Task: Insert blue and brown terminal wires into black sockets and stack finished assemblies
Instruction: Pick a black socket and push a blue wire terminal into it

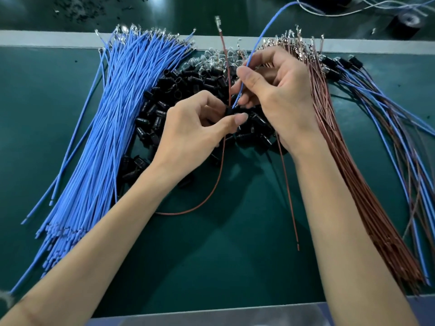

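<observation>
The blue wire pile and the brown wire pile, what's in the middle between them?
In the head view, a heap of black sockets lies between the blue wire pile and the brown wire pile. Both hands work above it.
</observation>
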`<state>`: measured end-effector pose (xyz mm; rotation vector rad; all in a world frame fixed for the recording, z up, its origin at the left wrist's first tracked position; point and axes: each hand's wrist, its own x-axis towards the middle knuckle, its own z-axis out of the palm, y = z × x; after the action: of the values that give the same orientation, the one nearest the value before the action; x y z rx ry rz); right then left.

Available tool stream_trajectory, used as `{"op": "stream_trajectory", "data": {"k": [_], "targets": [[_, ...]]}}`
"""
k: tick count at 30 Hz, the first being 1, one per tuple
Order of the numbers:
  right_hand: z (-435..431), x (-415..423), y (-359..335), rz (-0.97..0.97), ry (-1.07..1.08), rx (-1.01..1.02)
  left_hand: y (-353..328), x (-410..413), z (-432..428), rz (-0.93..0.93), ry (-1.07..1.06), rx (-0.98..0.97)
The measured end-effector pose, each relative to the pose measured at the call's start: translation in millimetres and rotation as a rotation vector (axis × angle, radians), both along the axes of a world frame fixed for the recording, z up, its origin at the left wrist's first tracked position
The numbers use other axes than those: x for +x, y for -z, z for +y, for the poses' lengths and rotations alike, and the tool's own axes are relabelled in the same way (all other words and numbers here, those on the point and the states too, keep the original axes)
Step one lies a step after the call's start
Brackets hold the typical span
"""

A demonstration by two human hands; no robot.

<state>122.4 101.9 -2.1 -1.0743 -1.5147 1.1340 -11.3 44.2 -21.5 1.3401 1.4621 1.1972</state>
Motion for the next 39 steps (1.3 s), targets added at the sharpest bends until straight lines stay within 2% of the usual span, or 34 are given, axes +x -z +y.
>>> {"op": "stream_trajectory", "data": {"k": [7,15,22,26,30,39], "targets": [[3.9,7.3,-0.3,-0.055,0.010,0.048,2.3,5.6,8.6,0.003,0.050,-0.018],[4.9,6.7,2.4,-0.077,0.038,0.099,-1.7,1.1,10.0,-0.079,0.074,-0.052],[3.7,3.7,5.7,0.037,-0.034,-0.104,7.2,-2.0,11.5,-0.007,0.090,-0.053],[3.3,4.9,7.0,0.003,-0.084,-0.084,10.6,-3.7,9.6,0.110,0.106,-0.015],[3.7,8.5,8.4,-0.058,-0.169,-0.043,11.2,-5.5,8.9,0.088,0.066,0.007],[6.4,11.5,12.6,-0.149,-0.148,-0.061,12.4,-2.2,7.8,0.159,0.048,0.033]]}}
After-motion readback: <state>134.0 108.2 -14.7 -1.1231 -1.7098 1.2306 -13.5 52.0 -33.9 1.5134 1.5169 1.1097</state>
